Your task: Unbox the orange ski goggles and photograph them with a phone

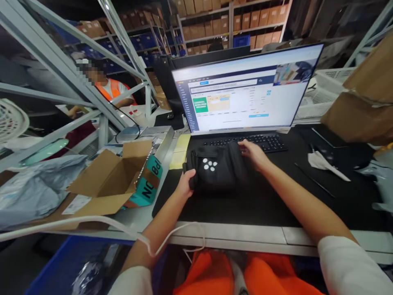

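A black fabric bag (219, 174) with several white dots on its front is held just over the black desk mat, in front of the keyboard (270, 142). My left hand (186, 182) grips its left edge, thumb on the near side. At the upper right corner, my right hand (253, 154) has its fingers closed on the bag, partly hidden behind the fabric. Whatever may be inside the bag is hidden.
An open cardboard box (113, 176) stands left, beside a grey plastic mailer (43, 188). Yellow paper (180, 151) lies near the lit monitor (245, 94). A white cable (104, 220) crosses the desk's front edge. Right are a black stick (315, 180) and brown paper packages (356, 114). A person in an orange vest (114, 88) sits beyond the metal frame.
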A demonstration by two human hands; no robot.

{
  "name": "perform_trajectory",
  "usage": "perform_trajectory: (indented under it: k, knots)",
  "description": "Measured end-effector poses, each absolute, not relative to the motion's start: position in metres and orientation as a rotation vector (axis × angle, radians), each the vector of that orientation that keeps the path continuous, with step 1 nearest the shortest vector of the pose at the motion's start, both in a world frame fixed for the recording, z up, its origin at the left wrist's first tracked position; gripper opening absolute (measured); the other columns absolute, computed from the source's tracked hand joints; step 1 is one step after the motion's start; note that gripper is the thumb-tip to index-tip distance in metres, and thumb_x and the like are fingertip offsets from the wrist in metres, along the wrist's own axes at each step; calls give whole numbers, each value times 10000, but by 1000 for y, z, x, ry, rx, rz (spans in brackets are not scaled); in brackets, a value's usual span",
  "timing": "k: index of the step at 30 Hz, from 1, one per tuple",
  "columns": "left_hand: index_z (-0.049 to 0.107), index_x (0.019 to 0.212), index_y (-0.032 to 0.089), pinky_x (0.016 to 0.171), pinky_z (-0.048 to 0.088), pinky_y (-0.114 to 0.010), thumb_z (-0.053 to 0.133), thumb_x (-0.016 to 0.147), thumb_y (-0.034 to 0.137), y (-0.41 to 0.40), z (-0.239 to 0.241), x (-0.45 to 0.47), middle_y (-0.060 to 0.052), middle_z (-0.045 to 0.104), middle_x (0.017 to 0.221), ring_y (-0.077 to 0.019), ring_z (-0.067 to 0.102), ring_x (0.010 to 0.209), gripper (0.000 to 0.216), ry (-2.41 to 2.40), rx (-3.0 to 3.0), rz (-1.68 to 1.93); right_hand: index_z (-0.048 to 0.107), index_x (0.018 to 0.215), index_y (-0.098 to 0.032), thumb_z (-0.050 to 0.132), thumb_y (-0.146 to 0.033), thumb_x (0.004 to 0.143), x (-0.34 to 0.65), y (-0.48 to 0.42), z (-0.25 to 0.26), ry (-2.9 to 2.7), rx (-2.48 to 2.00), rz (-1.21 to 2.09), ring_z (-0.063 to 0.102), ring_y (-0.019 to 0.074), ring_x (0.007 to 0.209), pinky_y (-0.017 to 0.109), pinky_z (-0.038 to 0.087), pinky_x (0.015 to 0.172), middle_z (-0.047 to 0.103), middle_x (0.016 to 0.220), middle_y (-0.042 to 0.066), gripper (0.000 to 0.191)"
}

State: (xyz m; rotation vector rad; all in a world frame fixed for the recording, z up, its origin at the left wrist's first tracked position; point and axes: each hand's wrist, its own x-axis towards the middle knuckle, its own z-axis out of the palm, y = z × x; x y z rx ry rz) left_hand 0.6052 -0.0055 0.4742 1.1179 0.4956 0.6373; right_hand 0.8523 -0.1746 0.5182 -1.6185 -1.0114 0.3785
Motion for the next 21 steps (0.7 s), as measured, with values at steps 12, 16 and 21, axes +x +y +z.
perform_trajectory:
  k: [12,16,21]
  knots:
    - [373,1678,260,1346,290,-492,769,762,472,6,474,606,-103,505,1666,-330,446,1564,1020,378,1511,579,789,947,-252,702,-545,867,867,-185,519,-1427,-1858,293,683,316,1207,532,486,1175,728,1236,105,317]
    - [477,1622,292,1197,497,-549,757,755,494,35,470,598,-105,616,1565,-364,613,1410,933,424,1501,287,785,938,-246,757,-588,788,894,-183,513,-1348,-1771,482,659,329,1282,551,434,1215,741,1297,102,374]
    - [563,1559,269,1234,448,-577,764,783,480,48,472,597,-121,627,1550,-386,587,1432,828,473,1632,310,798,1027,-251,740,-621,802,900,-180,507,-1257,-1744,548,640,345,1343,572,414,1231,749,1347,99,437]
